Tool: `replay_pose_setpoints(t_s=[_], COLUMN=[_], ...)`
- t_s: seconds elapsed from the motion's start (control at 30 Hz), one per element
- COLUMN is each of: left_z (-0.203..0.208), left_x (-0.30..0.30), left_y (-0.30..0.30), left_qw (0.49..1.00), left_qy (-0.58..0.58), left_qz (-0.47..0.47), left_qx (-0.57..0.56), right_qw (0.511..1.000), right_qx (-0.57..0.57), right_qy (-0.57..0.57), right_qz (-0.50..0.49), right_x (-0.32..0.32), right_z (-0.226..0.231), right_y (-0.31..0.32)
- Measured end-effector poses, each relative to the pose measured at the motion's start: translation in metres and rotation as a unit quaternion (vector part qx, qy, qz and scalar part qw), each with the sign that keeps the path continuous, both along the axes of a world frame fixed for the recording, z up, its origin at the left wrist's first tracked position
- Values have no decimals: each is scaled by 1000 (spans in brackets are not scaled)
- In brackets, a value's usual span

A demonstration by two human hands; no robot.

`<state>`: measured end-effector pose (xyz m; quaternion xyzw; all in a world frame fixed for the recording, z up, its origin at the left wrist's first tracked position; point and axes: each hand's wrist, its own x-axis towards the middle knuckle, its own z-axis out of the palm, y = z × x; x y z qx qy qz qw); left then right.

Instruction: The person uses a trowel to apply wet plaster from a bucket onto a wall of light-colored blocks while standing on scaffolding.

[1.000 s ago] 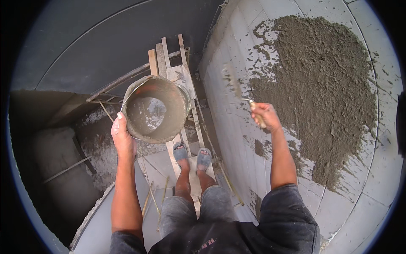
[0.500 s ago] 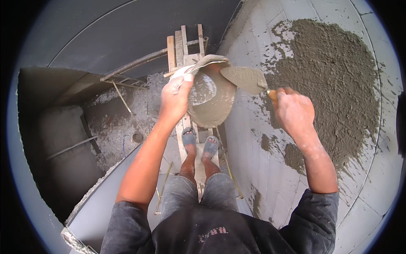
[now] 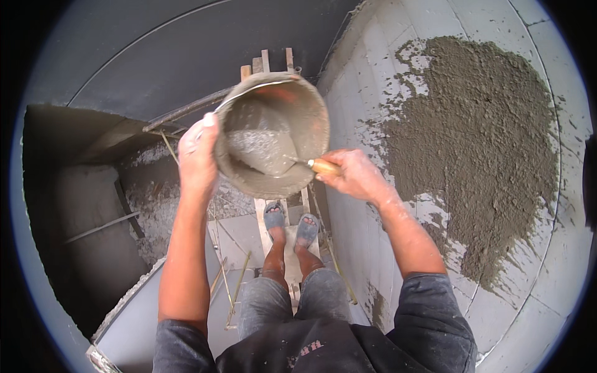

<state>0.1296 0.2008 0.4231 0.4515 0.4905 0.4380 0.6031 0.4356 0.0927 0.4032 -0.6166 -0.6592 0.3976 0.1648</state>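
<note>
A mortar-smeared bucket (image 3: 317, 118) hangs tilted in front of me, its mouth turned toward me. My left hand (image 3: 199, 155) is closed on its left rim, near the wire handle. Inside, wet grey mortar (image 3: 249, 142) lies against the wall. My right hand (image 3: 357, 174) grips the wooden handle of a trowel (image 3: 324, 166) at the bucket's right edge. The trowel's blade reaches into the bucket and is coated with mortar, so its outline is hard to make out. To the right, a broad rough patch of grey mortar (image 3: 479, 143) covers part of the pale wall (image 3: 385, 248).
Under my sandalled feet (image 3: 306, 230) runs a narrow plank platform (image 3: 292, 248) with poles beside it. A dark wall (image 3: 186, 56) rises ahead. On the left, a broken-edged opening (image 3: 81, 248) drops to a rubble-strewn lower floor (image 3: 158, 211).
My right hand has brought the trowel left and down from beside the wall into the bucket. My left hand has shifted left, turning the bucket's mouth toward me. The mortar patch reaches farther down.
</note>
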Motion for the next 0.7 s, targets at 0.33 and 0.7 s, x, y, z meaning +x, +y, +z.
replay_pose_setpoints(t_s=[0.33,0.7], left_z=[-80,-83], left_x=[-59,-29], left_y=[-21,-30], left_qw=[992,994], left_qy=[-55,22], left_qz=[108,93], left_qx=[-46,-57], right_qw=[884,941], right_qx=[-219,8], right_qy=[287,-225], right_qz=[-297,-253], right_x=[114,109], right_z=[-106,181], right_y=[-10,-13])
